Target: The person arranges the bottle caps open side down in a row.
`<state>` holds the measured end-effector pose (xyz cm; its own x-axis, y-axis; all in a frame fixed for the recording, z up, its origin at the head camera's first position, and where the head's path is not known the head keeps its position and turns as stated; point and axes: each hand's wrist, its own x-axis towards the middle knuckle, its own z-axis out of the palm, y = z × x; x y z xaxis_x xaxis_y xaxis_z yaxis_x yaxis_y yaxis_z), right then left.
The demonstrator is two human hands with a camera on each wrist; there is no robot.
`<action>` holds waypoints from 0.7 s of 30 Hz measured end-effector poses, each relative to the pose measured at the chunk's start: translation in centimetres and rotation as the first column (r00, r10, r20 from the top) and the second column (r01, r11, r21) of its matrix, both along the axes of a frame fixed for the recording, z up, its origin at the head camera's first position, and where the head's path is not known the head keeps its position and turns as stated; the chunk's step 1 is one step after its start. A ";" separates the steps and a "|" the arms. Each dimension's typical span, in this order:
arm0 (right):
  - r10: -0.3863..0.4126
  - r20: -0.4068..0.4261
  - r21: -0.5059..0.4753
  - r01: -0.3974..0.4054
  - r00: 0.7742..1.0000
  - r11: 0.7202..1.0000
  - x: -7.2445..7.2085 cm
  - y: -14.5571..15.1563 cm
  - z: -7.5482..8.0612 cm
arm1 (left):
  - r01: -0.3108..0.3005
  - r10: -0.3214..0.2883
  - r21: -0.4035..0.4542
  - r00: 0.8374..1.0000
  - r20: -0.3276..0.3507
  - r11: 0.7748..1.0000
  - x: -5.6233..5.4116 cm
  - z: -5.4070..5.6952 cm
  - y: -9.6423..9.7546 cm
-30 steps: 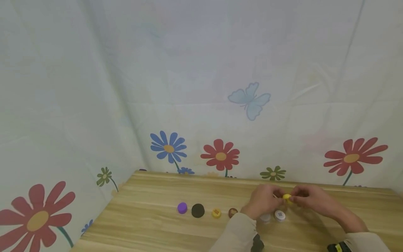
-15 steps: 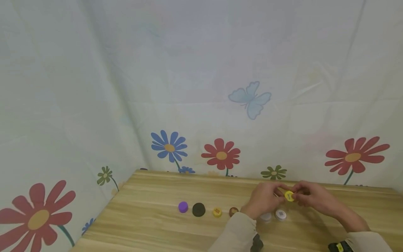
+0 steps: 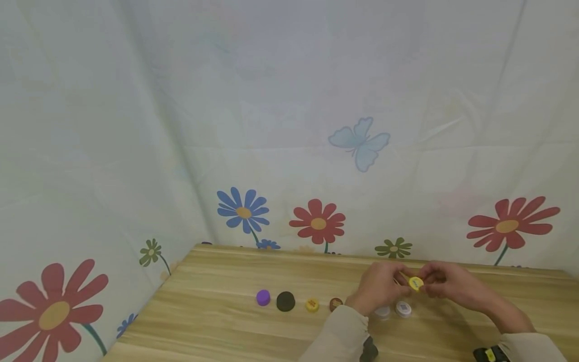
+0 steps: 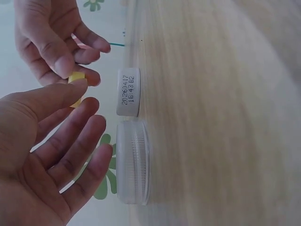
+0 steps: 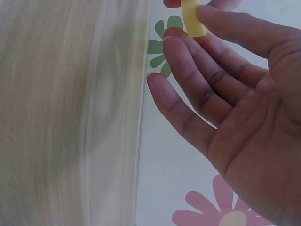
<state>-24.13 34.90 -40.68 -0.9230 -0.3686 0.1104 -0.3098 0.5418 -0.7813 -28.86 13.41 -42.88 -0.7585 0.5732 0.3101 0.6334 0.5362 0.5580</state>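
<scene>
A small yellow bottle cap is held up off the table between both hands, its printed face tilted toward the head camera. My left hand pinches one side with thumb and forefinger. From the other side my right hand pinches it too; in the right wrist view its thumb lies on the yellow cap while the lower fingers stay loosely bent. Just below the hands lie a white cap printed with a date code and a translucent ridged cap, partly covered by the left hand in the head view.
Farther left on the wooden table lie a purple cap, a large black cap, another yellow cap and a brown cap, partly behind the left wrist. A flower-printed curtain hangs behind the table.
Between my fingers the yellow cap has turned, so its printed face now shows to the head camera. Both hands have barely shifted; the caps on the table have stayed put.
</scene>
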 end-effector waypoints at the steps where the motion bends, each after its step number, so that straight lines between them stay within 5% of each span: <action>1: 0.006 -0.011 0.009 -0.006 1.000 1.000 0.0 0.0 0.0 | -0.002 0.002 -0.004 1.000 0.003 1.000 0.0 0.0 0.0; 13: 0.044 -0.071 0.053 -0.041 0.996 0.998 -0.1 0.4 -0.2 | 0.023 -0.023 -0.033 1.000 -0.007 0.999 0.3 0.1 0.5; 21: 0.036 0.039 0.088 -0.039 0.999 0.995 0.1 0.7 0.0 | 0.053 -0.050 -0.060 0.997 0.052 0.997 0.7 0.3 0.6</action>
